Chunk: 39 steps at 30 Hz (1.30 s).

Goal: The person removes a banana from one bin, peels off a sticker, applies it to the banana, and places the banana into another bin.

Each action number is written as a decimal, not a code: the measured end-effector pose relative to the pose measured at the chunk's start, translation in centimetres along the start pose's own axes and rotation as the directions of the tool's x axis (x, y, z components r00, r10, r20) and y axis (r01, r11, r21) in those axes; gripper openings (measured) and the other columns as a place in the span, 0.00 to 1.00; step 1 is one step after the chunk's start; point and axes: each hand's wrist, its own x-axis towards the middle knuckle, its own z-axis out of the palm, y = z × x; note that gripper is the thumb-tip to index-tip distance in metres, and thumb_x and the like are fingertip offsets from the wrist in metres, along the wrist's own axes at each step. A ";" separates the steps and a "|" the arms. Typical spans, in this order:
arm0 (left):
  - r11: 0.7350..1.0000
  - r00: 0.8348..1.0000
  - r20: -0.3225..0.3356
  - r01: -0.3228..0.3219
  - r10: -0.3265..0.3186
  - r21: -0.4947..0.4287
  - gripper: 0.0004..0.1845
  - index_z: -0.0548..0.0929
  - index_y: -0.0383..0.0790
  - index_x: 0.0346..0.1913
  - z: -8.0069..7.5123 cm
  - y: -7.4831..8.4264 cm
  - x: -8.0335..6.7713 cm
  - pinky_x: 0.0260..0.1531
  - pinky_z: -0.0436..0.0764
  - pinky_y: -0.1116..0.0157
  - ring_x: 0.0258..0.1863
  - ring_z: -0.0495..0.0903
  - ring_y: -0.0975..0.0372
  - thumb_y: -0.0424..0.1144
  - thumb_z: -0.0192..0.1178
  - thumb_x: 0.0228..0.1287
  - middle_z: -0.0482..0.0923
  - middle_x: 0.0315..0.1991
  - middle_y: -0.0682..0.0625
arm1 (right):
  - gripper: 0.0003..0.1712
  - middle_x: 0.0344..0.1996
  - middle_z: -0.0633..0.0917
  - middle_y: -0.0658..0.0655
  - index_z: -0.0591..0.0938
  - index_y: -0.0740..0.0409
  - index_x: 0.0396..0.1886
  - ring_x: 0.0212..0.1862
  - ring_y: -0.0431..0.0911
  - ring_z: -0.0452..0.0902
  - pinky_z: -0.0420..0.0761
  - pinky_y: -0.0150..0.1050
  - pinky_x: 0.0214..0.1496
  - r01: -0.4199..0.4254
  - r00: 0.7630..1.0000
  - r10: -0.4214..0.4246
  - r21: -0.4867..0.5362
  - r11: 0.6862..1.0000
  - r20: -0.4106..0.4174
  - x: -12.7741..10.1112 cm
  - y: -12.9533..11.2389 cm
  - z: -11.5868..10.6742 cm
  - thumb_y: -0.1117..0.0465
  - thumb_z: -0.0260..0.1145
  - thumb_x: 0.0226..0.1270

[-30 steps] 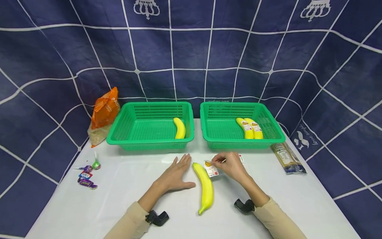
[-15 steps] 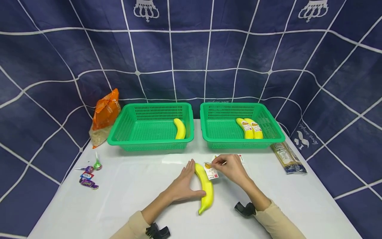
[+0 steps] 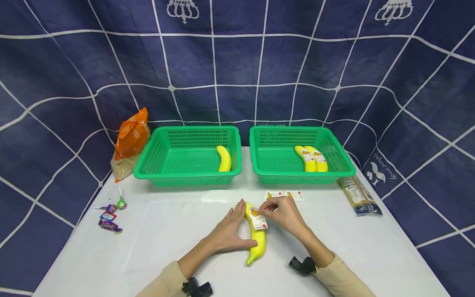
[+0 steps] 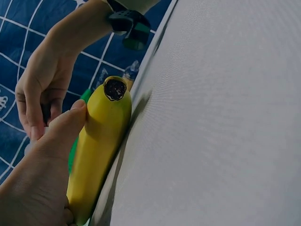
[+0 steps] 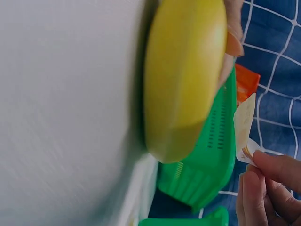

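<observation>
Left hand, lower centre of frame: fingers and thumb curled against the left flank of a banana, bracing it; the thumb lies along the fruit in the left wrist view. Right hand, just right of the banana: thumb and fingertips pinch the top edge of a sticker, which hangs over the upper part of the banana. Whether the sticker touches the peel cannot be told; in the right wrist view its lower part stands off the fruit.

The banana lies on the white surface, lower centre of frame, long axis running top to bottom, dark tip toward the bottom edge.

Just above the right hand: a strip of stickers flat on the surface. Beyond, at mid-frame: left green basket with one banana; right green basket with two stickered bananas side by side. Orange bag at left of the baskets. Wrapped candies at left. Clear packet at right.
</observation>
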 end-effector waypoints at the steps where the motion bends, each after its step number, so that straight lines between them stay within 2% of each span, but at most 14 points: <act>1: 1.000 1.000 0.002 0.000 0.000 0.001 0.67 0.42 0.36 0.78 -0.1 0.0 0.0 0.77 0.50 0.54 0.79 0.41 0.57 0.77 0.58 0.47 0.36 0.80 0.46 | 0.04 0.19 0.85 0.44 0.88 0.51 0.24 0.25 0.33 0.78 0.76 0.27 0.30 -0.007 1.000 0.006 0.008 1.000 0.010 0.0 0.0 0.2 0.59 0.77 0.51; 5: 1.000 1.000 0.000 -0.008 0.008 0.006 0.66 0.43 0.36 0.78 -0.1 0.0 0.0 0.77 0.51 0.54 0.79 0.42 0.58 0.76 0.58 0.48 0.37 0.80 0.45 | 0.04 0.19 0.86 0.45 0.88 0.53 0.23 0.23 0.34 0.77 0.77 0.27 0.27 -0.038 0.999 0.037 0.018 0.999 0.031 0.0 0.1 0.8 0.60 0.77 0.51; 12: 1.000 1.000 0.001 -0.014 0.014 0.013 0.65 0.44 0.36 0.77 -0.1 -0.2 0.0 0.77 0.51 0.54 0.79 0.42 0.58 0.76 0.57 0.48 0.38 0.80 0.45 | 0.05 0.17 0.85 0.46 0.88 0.54 0.22 0.21 0.35 0.77 0.77 0.27 0.24 -0.080 0.997 0.081 -0.004 0.997 0.015 0.2 0.3 1.4 0.62 0.78 0.50; 29: 0.999 1.000 0.002 -0.019 0.019 0.039 0.65 0.44 0.36 0.77 0.0 -0.2 0.1 0.77 0.51 0.54 0.79 0.42 0.58 0.77 0.56 0.49 0.37 0.80 0.45 | 0.05 0.18 0.85 0.46 0.88 0.54 0.22 0.21 0.34 0.77 0.77 0.27 0.24 -0.071 0.997 0.071 -0.003 0.997 0.039 0.3 0.7 1.6 0.61 0.78 0.51; 33: 0.999 1.000 -0.005 -0.013 0.013 0.037 0.61 0.45 0.36 0.77 0.0 -0.2 0.1 0.77 0.50 0.55 0.79 0.42 0.58 0.76 0.52 0.54 0.38 0.80 0.45 | 0.05 0.18 0.85 0.47 0.88 0.55 0.22 0.21 0.34 0.77 0.77 0.27 0.24 -0.071 0.997 0.070 0.003 0.998 0.044 0.3 0.9 1.7 0.61 0.77 0.51; 39: 1.000 0.999 -0.041 0.005 -0.006 -0.020 0.50 0.47 0.35 0.77 0.1 0.0 0.2 0.77 0.50 0.52 0.79 0.43 0.57 0.70 0.43 0.67 0.40 0.80 0.45 | 0.04 0.19 0.86 0.47 0.88 0.55 0.24 0.22 0.35 0.78 0.78 0.27 0.25 -0.087 0.995 0.087 0.010 0.996 0.058 0.4 1.2 1.8 0.62 0.77 0.52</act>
